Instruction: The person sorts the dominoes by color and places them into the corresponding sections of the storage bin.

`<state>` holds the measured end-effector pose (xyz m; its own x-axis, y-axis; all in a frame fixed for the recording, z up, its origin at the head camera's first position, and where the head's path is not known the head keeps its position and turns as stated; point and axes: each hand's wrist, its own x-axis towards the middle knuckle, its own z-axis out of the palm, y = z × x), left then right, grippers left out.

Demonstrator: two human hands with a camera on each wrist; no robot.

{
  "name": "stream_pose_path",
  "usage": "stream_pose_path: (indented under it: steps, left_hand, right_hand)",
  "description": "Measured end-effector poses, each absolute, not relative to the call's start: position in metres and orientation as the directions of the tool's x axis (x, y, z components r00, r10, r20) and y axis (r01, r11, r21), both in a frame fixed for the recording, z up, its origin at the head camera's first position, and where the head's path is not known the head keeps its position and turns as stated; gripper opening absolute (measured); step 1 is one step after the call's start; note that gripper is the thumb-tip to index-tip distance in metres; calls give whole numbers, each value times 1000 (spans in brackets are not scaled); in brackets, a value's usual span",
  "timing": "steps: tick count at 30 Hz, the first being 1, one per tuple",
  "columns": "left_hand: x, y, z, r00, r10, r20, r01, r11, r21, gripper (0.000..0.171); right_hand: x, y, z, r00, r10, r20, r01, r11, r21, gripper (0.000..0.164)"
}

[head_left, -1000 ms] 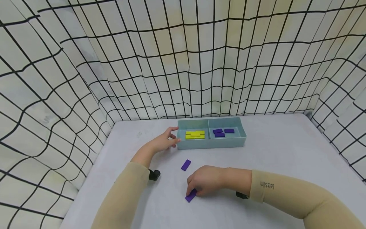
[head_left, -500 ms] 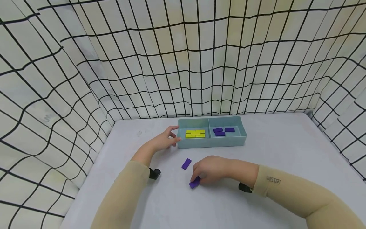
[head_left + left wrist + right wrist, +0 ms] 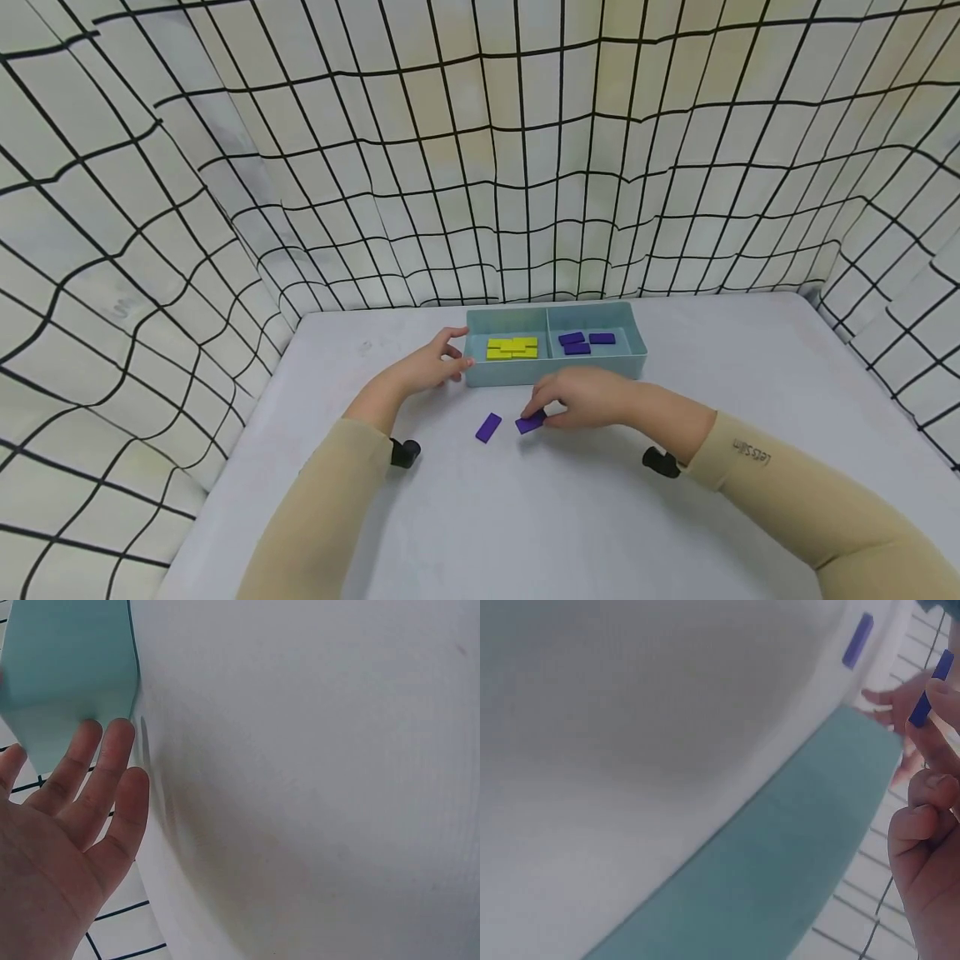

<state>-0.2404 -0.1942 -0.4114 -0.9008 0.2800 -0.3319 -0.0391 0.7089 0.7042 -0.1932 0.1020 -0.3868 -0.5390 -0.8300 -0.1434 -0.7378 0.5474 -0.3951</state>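
Observation:
My right hand (image 3: 581,397) pinches a purple domino-shaped tile (image 3: 529,423) between thumb and fingers, just in front of the box. The right wrist view shows the same tile (image 3: 931,690) edge-on at the fingertips. At the left end of a pale teal two-part box (image 3: 555,372), my left hand (image 3: 424,365) rests its fingertips against the wall, fingers spread and nearly straight. In the left wrist view the fingers (image 3: 118,750) touch the box's end (image 3: 71,667). Another purple tile (image 3: 488,427) lies on the table left of the held one.
Several yellow tiles (image 3: 512,348) lie together in the box's left compartment. Three purple tiles (image 3: 577,348) are in the right compartment, past a divider (image 3: 548,333). A black-lined net (image 3: 555,167) hangs behind and beside the white table (image 3: 720,375).
My right hand has carried the purple tile away from the near part of the table, forward and rightward toward the box. The left hand keeps its place at the box's end.

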Motion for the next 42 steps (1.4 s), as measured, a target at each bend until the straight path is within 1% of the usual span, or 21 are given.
stream_pose_path:
  steps: [11,17,23,27,32,39,42]
  left_hand:
    - [-241,-195,-411,-898,289,-333,-31,712,702,73]
    - [-241,-195,-409,-896,291,-337,-35,708,705,72]
    - [-241,-194,-409,-894,288,-342,-42,707,706,72]
    - [-240,-194,-408,-894,283,-346,-48,708,704,72]
    - [-239,-193,-407,-894,283,-348,-49,711,702,71]
    - [-239,-194,-407,-894,287,-346,-46,707,706,71]
    - [-239,-194,-408,-896,285,-341,-43,708,705,71]
  right_hand:
    - [-225,142,-360,-698,-712,-77,-637,666,-389,31]
    - [-246,169,-361,-722,-688,-72,-625,693,-358,30]
    - [-261,190,-361,-774,-628,-84,-560,740,-373,31]
    - [-269,198,-362,-789,-606,-100,-537,760,-365,32]
    - [-277,201,-365,-791,-603,-108,-544,772,-328,31]
    - [-287,196,-374,-791,-599,-128,-575,798,-179,27]
    - [-290,193,-378,-795,-589,-149,-573,808,-134,25]
